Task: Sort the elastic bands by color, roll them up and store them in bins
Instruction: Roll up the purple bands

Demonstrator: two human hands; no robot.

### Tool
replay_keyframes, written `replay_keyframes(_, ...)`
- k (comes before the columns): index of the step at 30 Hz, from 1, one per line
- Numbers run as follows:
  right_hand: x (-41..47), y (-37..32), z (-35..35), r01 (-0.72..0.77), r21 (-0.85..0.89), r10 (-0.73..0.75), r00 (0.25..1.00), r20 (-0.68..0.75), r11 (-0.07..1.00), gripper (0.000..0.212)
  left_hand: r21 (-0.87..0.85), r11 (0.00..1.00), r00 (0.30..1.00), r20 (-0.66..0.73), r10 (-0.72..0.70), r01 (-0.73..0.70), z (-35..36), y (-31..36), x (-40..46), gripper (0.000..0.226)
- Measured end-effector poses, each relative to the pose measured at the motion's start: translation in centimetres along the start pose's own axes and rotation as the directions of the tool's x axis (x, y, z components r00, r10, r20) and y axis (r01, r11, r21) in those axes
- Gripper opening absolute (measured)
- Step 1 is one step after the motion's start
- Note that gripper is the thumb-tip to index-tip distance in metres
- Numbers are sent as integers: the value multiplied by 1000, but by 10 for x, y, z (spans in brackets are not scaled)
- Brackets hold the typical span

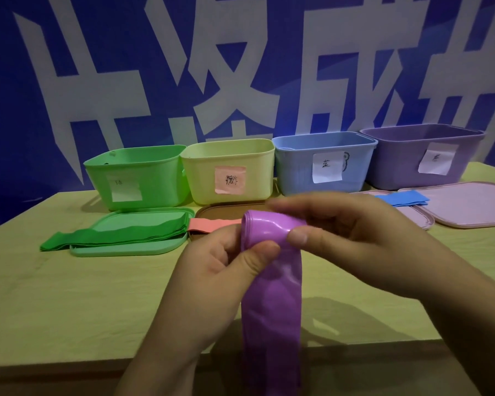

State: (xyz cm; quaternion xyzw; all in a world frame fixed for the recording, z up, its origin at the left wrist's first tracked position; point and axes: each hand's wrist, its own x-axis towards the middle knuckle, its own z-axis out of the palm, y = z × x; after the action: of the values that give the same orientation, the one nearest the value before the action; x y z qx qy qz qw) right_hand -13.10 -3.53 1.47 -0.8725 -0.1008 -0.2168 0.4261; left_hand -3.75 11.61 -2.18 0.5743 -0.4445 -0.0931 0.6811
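Note:
A purple elastic band (272,304) hangs down over the table's front edge, its top end curled over. My left hand (212,270) pinches that top from the left, and my right hand (349,224) pinches it from the right with the thumb on the fold. Four labelled bins stand in a row at the back: green bin (135,175), pale yellow bin (229,170), blue bin (323,161) and purple bin (423,155). Green bands (120,232) lie stacked on a green lid, a pink band (212,224) on a brown lid, blue bands (403,200) on a lilac lid.
The green lid (126,248), brown lid (226,210) and two lilac lids (469,207) lie flat in front of the bins on the light wooden table (69,295). A blue banner with large white characters hangs behind.

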Motion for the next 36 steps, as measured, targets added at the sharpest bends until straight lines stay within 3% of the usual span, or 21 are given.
replay_keyframes(3, 1, -5, -1, 68, -212, -70, 998, 0, 975, 30, 28, 1000, 1000, -15, -5, 5, 1, 0, -1, 27)
replay_keyframes(6, -1, -5, 2, 121, -271, -145, 987, -72, 955, 31, -24, 999, 999, -38, -31, 30, 1, 3, 2, 33)
replay_keyframes(12, -2, -5, 3, 183, -356, -247, 958, -144, 916, 31, -222, 962, 986, 79, -147, 161, -10, -1, 14, 50)
replay_keyframes(15, -2, -8, 3, 188, -318, -233, 966, -112, 929, 27, -222, 962, 975, 186, -121, 162, -12, -3, 18, 56)
replay_keyframes(18, -2, -11, 3, 202, -262, -235, 967, -100, 944, 26, -144, 971, 965, 209, -156, 189, -11, -5, 19, 40)
replay_keyframes(21, -1, -12, 1, 214, -206, -245, 960, -134, 955, 25, -186, 961, 952, 267, -151, 205, -6, -4, 17, 33)
replay_keyframes(26, 0, -6, 3, 218, -210, -254, 953, -167, 953, 27, -261, 936, 963, 191, -191, 237, 3, -7, 12, 25)
replay_keyframes(32, 2, -7, -2, 180, 19, -176, 975, -135, 984, 25, -275, 915, 932, 293, -213, 295, -1, -8, 14, 37)
replay_keyframes(36, 2, -8, -6, 174, 13, -171, 974, -148, 985, 22, -284, 894, 906, 347, -241, 347, -3, -10, 16, 34)
